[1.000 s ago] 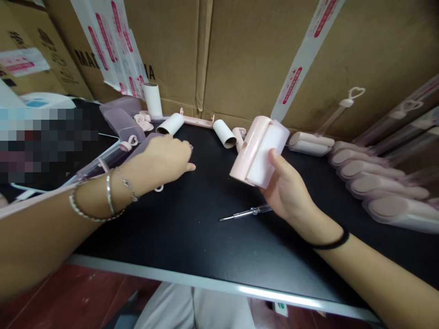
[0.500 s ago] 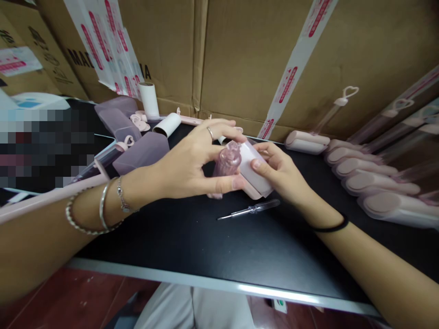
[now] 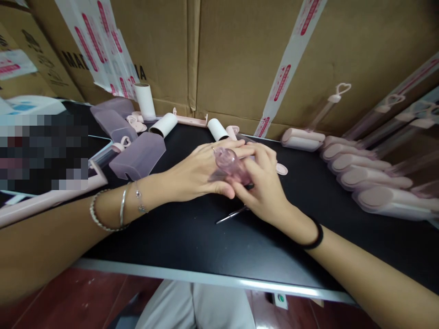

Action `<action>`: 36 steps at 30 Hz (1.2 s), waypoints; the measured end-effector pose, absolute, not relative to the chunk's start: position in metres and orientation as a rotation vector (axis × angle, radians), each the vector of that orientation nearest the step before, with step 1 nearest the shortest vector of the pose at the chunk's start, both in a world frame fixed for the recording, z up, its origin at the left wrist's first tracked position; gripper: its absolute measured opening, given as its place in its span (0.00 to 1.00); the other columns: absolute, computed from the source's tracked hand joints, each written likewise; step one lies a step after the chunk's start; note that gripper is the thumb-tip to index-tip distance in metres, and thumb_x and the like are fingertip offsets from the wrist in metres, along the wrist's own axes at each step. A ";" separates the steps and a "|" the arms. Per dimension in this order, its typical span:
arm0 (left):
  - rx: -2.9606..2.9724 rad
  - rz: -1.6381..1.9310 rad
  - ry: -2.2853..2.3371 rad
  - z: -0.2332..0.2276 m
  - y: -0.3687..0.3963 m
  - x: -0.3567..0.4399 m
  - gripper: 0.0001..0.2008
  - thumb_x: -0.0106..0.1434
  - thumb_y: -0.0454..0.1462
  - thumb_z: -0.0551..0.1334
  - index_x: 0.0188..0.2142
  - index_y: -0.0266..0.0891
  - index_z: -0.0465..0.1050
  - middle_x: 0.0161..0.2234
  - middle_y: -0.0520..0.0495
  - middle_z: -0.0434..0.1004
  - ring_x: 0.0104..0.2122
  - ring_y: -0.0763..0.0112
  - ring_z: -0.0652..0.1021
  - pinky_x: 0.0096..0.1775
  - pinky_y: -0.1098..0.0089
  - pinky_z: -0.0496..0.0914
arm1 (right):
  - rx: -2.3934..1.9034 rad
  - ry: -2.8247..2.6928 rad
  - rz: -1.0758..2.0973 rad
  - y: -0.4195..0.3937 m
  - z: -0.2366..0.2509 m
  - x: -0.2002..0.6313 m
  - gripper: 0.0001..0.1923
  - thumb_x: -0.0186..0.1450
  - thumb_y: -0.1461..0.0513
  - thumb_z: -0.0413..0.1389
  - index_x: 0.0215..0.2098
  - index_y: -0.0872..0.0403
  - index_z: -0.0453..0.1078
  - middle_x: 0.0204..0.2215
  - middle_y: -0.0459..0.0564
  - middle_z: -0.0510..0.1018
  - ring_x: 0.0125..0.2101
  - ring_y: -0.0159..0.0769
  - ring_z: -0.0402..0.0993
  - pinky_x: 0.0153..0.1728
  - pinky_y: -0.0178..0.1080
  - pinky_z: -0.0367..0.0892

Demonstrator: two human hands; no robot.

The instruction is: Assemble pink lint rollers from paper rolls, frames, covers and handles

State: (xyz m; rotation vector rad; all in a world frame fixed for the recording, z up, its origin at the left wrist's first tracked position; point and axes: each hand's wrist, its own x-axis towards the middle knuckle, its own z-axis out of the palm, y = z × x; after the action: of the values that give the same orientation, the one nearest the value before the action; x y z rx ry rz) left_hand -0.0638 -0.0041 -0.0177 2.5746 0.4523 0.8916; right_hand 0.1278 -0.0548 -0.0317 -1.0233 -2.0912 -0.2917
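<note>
A translucent pink plastic piece (image 3: 228, 160) with a rounded end sits between my two hands, over the middle of the black table. My left hand (image 3: 197, 171) is closed around its far and left side, thumb low at the front. From the right, my right hand (image 3: 265, 183) has its fingers and thumb on the same piece. Fingers cover most of its right end, and the white roll cannot be made out. Under my right hand lies a clear-handled screwdriver (image 3: 229, 215), its handle hidden. Just beyond the right fingers is a small pink oval cap (image 3: 281, 169).
White rolls (image 3: 144, 101) and translucent purple covers (image 3: 137, 157) stand at the back left. Several lint rollers (image 3: 380, 201) with clear handles line the right side. Cardboard boxes (image 3: 233, 59) wall the back. A long pink part (image 3: 58, 198) lies by my left forearm.
The translucent piece has turned and shifted slightly right. My right hand has moved from the white roll onto it, covering the screwdriver's handle. The pink oval cap now shows.
</note>
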 end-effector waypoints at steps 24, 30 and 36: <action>1.190 0.988 0.864 -0.014 0.027 -0.079 0.20 0.54 0.41 0.70 0.46 0.39 0.74 0.47 0.41 0.78 0.44 0.62 0.78 0.36 0.66 0.76 | -1.403 -2.152 0.103 -0.039 -0.004 0.163 0.17 0.66 0.47 0.51 0.41 0.51 0.62 0.26 0.46 0.75 0.24 0.36 0.70 0.26 0.35 0.61; 1.169 1.105 0.673 -0.021 0.019 -0.069 0.24 0.58 0.44 0.68 0.52 0.40 0.69 0.54 0.41 0.74 0.51 0.60 0.76 0.43 0.67 0.76 | -1.390 -2.189 0.028 -0.034 -0.011 0.164 0.11 0.68 0.53 0.49 0.39 0.52 0.63 0.30 0.49 0.77 0.26 0.37 0.73 0.29 0.37 0.63; 1.180 1.073 0.659 -0.022 0.029 -0.078 0.24 0.57 0.46 0.69 0.50 0.39 0.71 0.51 0.41 0.78 0.53 0.57 0.77 0.48 0.64 0.75 | -1.333 -2.267 -0.114 -0.035 -0.009 0.170 0.07 0.68 0.58 0.51 0.42 0.53 0.64 0.33 0.51 0.78 0.31 0.39 0.75 0.32 0.37 0.65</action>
State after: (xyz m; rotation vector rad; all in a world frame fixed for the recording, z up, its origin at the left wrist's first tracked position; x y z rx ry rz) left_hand -0.0775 0.0295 -0.0216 1.1797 0.6588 1.0729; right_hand 0.1701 -0.0349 -0.0090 -1.3332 -2.2667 -0.1144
